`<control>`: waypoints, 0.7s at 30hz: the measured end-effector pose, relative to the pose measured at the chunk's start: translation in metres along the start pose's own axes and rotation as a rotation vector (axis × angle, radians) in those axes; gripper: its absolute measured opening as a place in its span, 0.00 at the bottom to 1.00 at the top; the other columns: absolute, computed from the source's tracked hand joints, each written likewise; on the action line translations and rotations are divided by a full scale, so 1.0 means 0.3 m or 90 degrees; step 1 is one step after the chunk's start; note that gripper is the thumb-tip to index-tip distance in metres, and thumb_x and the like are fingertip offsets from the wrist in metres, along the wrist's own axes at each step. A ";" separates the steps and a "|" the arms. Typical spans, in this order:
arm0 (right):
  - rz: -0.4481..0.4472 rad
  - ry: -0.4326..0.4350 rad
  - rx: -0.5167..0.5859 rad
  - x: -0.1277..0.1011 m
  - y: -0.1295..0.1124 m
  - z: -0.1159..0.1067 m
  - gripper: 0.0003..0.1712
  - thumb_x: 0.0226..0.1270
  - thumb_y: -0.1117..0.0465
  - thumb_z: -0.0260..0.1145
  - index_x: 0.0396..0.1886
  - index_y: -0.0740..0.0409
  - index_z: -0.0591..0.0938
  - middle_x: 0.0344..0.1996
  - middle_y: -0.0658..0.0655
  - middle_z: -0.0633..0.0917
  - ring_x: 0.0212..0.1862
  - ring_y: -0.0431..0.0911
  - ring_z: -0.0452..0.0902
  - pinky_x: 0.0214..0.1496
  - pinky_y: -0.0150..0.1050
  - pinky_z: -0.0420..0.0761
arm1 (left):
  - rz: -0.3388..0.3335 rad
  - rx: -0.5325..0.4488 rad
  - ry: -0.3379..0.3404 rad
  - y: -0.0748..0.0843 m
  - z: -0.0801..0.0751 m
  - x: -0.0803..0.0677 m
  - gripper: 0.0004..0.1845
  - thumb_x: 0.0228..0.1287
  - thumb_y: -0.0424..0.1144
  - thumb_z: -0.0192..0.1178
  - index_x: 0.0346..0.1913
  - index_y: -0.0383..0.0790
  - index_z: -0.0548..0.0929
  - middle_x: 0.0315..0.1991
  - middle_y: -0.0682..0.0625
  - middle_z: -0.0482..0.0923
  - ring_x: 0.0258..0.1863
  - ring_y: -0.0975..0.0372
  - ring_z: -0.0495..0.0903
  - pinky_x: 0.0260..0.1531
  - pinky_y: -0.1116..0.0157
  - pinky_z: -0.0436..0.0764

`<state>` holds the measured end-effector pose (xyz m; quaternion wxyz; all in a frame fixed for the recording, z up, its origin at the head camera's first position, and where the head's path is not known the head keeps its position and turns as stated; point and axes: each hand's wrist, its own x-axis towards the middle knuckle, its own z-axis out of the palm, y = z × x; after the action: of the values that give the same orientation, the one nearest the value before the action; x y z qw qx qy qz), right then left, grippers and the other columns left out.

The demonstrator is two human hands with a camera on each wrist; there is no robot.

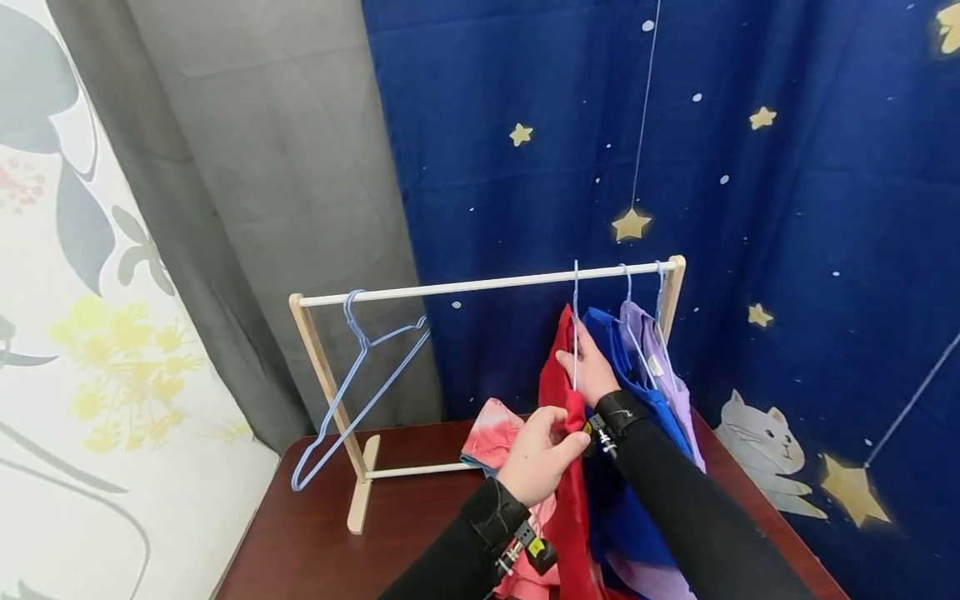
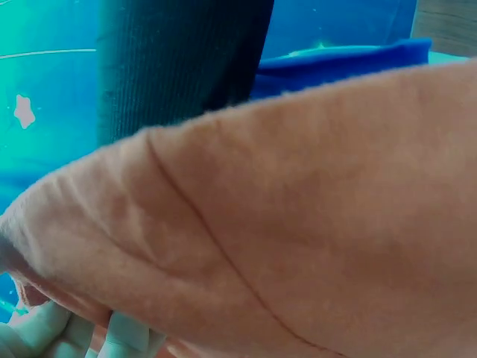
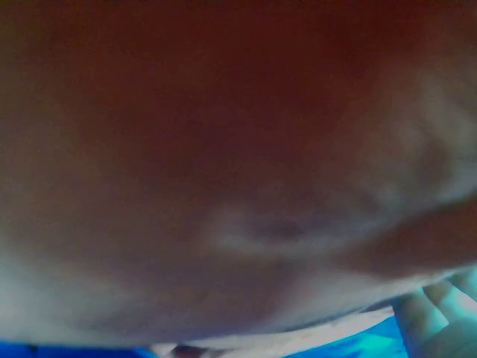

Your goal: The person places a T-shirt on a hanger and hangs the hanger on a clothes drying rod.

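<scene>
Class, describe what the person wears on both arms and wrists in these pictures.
Both arms wear long black ribbed sleeves. The left hand and right hand are bare. Each wrist carries a black strap; the left's holds a small device with a yellow mark.

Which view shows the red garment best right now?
The head view: the red garment hangs from a hanger on the rail, with the left hand pinching its edge and the right hand gripping it higher up. Both wrist views are blocked by close, blurred skin; the garment cannot be made out there.
</scene>
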<state>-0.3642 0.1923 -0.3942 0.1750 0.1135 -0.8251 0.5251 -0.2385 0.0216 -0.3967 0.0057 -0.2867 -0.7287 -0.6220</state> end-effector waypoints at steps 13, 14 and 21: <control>-0.031 -0.013 -0.015 -0.095 0.071 -0.041 0.39 0.74 0.64 0.58 0.79 0.66 0.54 0.76 0.69 0.58 0.75 0.65 0.54 0.74 0.59 0.54 | -0.016 0.015 0.011 -0.046 0.115 0.052 0.13 0.71 0.37 0.61 0.51 0.33 0.76 0.36 0.55 0.76 0.29 0.71 0.78 0.33 0.71 0.78; -0.027 -0.015 0.000 -0.101 0.075 -0.043 0.39 0.74 0.65 0.58 0.79 0.66 0.54 0.76 0.70 0.59 0.75 0.66 0.56 0.74 0.59 0.55 | -0.016 0.026 0.013 -0.051 0.120 0.051 0.13 0.71 0.37 0.61 0.52 0.33 0.76 0.37 0.55 0.76 0.29 0.71 0.78 0.34 0.71 0.78; 0.015 0.010 0.056 -0.130 0.055 -0.059 0.35 0.76 0.70 0.53 0.79 0.66 0.56 0.69 0.73 0.69 0.69 0.64 0.68 0.69 0.56 0.66 | -0.014 0.162 0.032 -0.073 0.093 0.032 0.20 0.72 0.47 0.61 0.58 0.36 0.78 0.45 0.53 0.79 0.41 0.68 0.80 0.47 0.66 0.79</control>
<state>-0.3315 0.2156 -0.4169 0.1704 0.1069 -0.8011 0.5638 -0.2461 0.0495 -0.4193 0.0530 -0.2599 -0.8043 -0.5317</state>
